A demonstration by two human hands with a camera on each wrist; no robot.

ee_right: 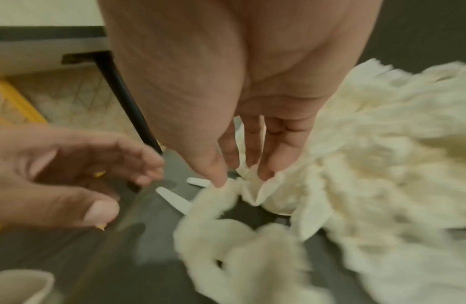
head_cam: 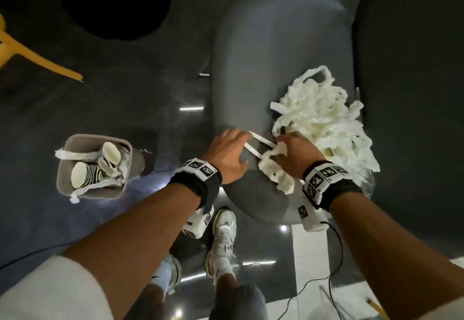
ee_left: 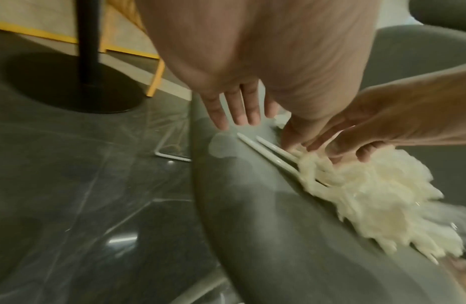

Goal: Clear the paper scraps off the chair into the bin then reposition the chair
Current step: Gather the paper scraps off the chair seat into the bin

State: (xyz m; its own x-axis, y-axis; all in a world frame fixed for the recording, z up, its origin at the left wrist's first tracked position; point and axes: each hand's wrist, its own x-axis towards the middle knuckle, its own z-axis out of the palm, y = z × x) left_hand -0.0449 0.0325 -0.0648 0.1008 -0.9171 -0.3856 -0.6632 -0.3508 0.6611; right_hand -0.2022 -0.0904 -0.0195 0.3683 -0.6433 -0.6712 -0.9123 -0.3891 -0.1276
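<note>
Head view: the right hand [head_cam: 296, 155] reaches into the near edge of the scraps [head_cam: 324, 123], fingers curled down and pinching a few strips, as the right wrist view shows at the fingertips [ee_right: 221, 179]. The left hand [head_cam: 227, 155] hovers just beside it over the seat, fingers spread and relaxed, holding nothing; two flat strips [head_cam: 258, 146] lie between the two hands. The scraps form a loose white heap on the right half of the chair [head_cam: 273, 50], spilling to its front edge. The chair's seat is grey, smooth and rounded.

Left of the chair, well apart, the bin [head_cam: 93, 166] stands on the floor [head_cam: 125, 108], holding paper cups [head_cam: 110, 152] and a few strips, some draped over its rim. The floor is dark, glossy tile with light reflections, turning to white tile near the person's shoe [head_cam: 222, 239]. A cable [head_cam: 336, 257] trails there. A black round table base [ee_left: 70, 82] and yellow chair legs [head_cam: 32, 53] stand beyond on the left.
</note>
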